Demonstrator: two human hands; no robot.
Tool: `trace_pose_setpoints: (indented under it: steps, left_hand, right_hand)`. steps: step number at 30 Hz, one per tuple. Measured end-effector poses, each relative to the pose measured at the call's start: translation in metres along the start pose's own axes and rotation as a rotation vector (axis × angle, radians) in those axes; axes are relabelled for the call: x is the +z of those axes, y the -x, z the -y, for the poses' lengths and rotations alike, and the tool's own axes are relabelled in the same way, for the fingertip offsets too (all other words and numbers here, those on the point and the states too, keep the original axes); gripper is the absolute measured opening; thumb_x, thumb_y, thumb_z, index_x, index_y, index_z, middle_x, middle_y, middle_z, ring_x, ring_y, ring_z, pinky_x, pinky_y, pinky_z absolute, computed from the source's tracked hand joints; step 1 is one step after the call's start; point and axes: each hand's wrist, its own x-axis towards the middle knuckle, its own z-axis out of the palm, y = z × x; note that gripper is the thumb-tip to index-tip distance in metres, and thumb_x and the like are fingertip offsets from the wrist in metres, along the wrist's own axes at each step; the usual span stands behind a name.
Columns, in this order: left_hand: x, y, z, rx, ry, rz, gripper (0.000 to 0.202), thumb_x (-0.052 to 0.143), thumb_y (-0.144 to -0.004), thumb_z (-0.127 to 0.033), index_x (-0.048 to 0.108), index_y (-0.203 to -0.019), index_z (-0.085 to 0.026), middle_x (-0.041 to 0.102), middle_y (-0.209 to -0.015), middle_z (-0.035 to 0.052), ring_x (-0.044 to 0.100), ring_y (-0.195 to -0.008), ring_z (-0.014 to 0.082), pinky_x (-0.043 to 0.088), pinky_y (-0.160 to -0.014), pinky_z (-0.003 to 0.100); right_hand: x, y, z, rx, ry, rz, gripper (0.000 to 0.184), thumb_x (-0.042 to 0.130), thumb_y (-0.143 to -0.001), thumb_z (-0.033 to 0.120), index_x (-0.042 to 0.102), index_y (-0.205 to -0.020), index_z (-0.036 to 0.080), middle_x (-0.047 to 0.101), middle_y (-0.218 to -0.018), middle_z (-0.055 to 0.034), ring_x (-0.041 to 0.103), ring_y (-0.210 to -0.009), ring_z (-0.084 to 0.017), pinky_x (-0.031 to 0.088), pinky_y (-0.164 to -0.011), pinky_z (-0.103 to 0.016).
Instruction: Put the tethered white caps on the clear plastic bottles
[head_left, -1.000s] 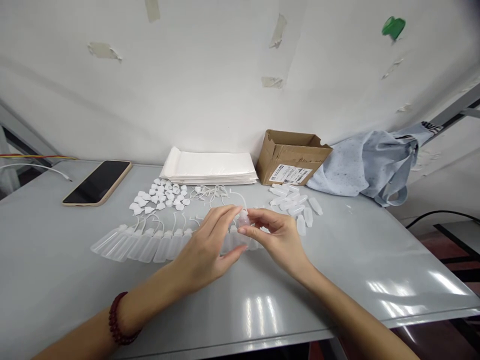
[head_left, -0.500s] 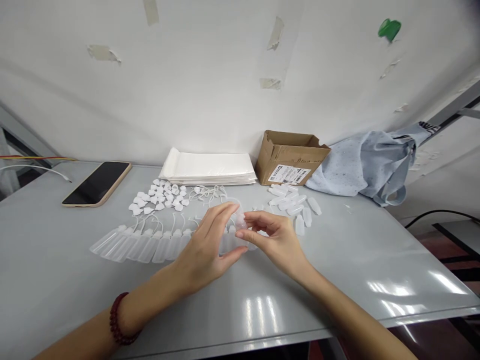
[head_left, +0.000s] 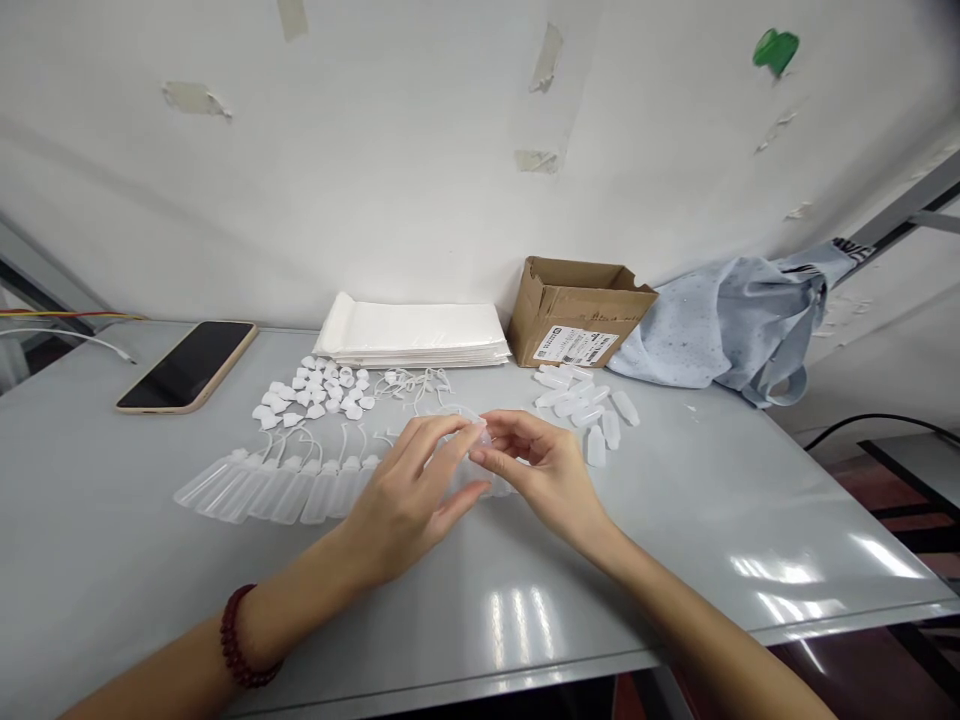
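The right hand point(head_left: 551, 475) clamps a mostly hidden translucent bottle point(head_left: 486, 438) between thumb and fingers above the glossy grey table point(head_left: 187, 590); the left hand point(head_left: 405, 495) curves over its top, thumb spread from fingers. The 2 hands partly block a row of slim plastic bottles point(head_left: 281, 492). Beyond lie small white caps point(head_left: 315, 385), thin curly tubes point(head_left: 420, 380), loose bottles point(head_left: 581, 410), smooth white envelopes point(head_left: 420, 330) and a creased cardboard box point(head_left: 577, 315).

Wht caps point(head_left: 315, 411), clear btls point(head_left: 322, 494), brn box point(head_left: 600, 309) w/ wht label point(head_left: 575, 346), lt-blue speckled cloth point(head_left: 694, 325)
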Motion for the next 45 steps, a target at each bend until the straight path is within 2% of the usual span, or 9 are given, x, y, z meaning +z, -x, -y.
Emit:
trace_pose_setpoints:
  steps: [5,9,17,24,28,32,35,40,45]
  left_hand:
    - [0.002,0.0,-0.001,-0.007,-0.002,0.008,0.044,0.063,-0.085,-0.012,0.045,-0.125,-0.009,0.058,-0.114,0.0154,0.054,-0.109,0.0249,0.05,-0.092,0.04]
    - [0.003,0.001,-0.001,-0.052,0.023,-0.006,0.046,0.063,-0.085,-0.013,0.044,-0.126,-0.007,0.059,-0.112,0.0153,0.055,-0.109,0.0243,0.049,-0.093,0.039]
    - [0.002,0.001,0.001,-0.044,0.09,0.028,0.042,0.064,-0.084,-0.014,0.046,-0.123,-0.01,0.059,-0.113,0.0139,0.054,-0.109,0.0238,0.05,-0.092,0.038]
    - [0.003,-0.003,-0.001,-0.088,0.127,0.026,0.039,0.068,-0.082,-0.016,0.05,-0.116,-0.013,0.058,-0.112,0.012,0.055,-0.107,0.0224,0.051,-0.09,0.038]
    - [0.005,-0.012,-0.003,-0.153,0.19,0.077,0.041,0.07,-0.079,-0.02,0.05,-0.115,-0.017,0.057,-0.115,0.0111,0.054,-0.11,0.0235,0.051,-0.092,0.04]
    - [0.011,-0.025,-0.008,-0.157,0.282,0.104,0.042,0.07,-0.079,-0.021,0.049,-0.115,-0.019,0.058,-0.118,0.0099,0.054,-0.113,0.0231,0.049,-0.094,0.041]
    - [0.02,-0.036,-0.013,-0.169,0.315,0.138,0.041,0.073,-0.075,-0.021,0.05,-0.109,-0.019,0.06,-0.113,0.0086,0.055,-0.108,0.023,0.049,-0.091,0.04]
    - [0.042,-0.053,-0.021,-0.224,0.296,0.272,0.04,0.077,-0.069,-0.023,0.051,-0.099,-0.018,0.061,-0.104,0.0068,0.056,-0.099,0.0242,0.049,-0.084,0.04]
    - [0.062,-0.069,-0.03,-0.252,0.215,0.436,0.035,0.076,-0.071,-0.029,0.053,-0.095,-0.017,0.06,-0.104,0.007,0.053,-0.101,0.0256,0.046,-0.084,0.041]
  right_hand:
    - [-0.001,0.0,0.001,0.056,-0.053,0.002,0.033,0.078,-0.068,0.033,0.068,-0.094,0.016,0.07,-0.081,-0.0039,0.062,-0.07,-0.015,0.05,-0.067,-0.03]
    - [-0.001,0.001,0.001,0.095,-0.083,-0.015,0.033,0.082,-0.063,0.031,0.067,-0.088,0.016,0.068,-0.069,-0.0023,0.063,-0.065,-0.016,0.05,-0.062,-0.029]
    - [0.001,0.004,-0.001,0.046,0.004,-0.032,0.026,0.079,-0.066,0.035,0.064,-0.075,0.016,0.067,-0.064,-0.0026,0.063,-0.058,-0.017,0.049,-0.054,-0.028]
    - [-0.005,0.002,0.0,0.014,0.084,0.015,0.021,0.073,-0.072,0.034,0.067,-0.078,0.015,0.067,-0.067,-0.0028,0.063,-0.059,-0.016,0.052,-0.055,-0.028]
    - [-0.019,-0.001,0.006,0.017,0.151,0.079,0.023,0.07,-0.076,0.037,0.069,-0.081,0.015,0.068,-0.069,-0.0027,0.062,-0.06,-0.015,0.051,-0.055,-0.026]
    - [-0.041,-0.006,0.014,0.015,0.256,0.108,0.033,0.059,-0.085,0.043,0.067,-0.069,0.016,0.065,-0.059,-0.0021,0.055,-0.052,-0.012,0.045,-0.051,-0.024]
    - [-0.059,-0.01,0.016,0.021,0.391,0.174,0.039,0.05,-0.09,0.043,0.066,-0.066,0.016,0.062,-0.056,-0.0022,0.051,-0.05,-0.012,0.04,-0.049,-0.024]
    - [-0.083,-0.013,0.02,0.038,0.641,0.246,0.039,0.046,-0.089,0.033,0.057,-0.055,0.017,0.044,-0.047,0.0037,0.036,-0.044,-0.008,0.027,-0.045,-0.024]
    - [-0.1,-0.014,0.021,0.085,0.79,0.29,0.037,0.041,-0.085,0.021,0.043,-0.049,0.018,0.041,-0.048,0.0039,0.035,-0.047,-0.009,0.028,-0.048,-0.026]
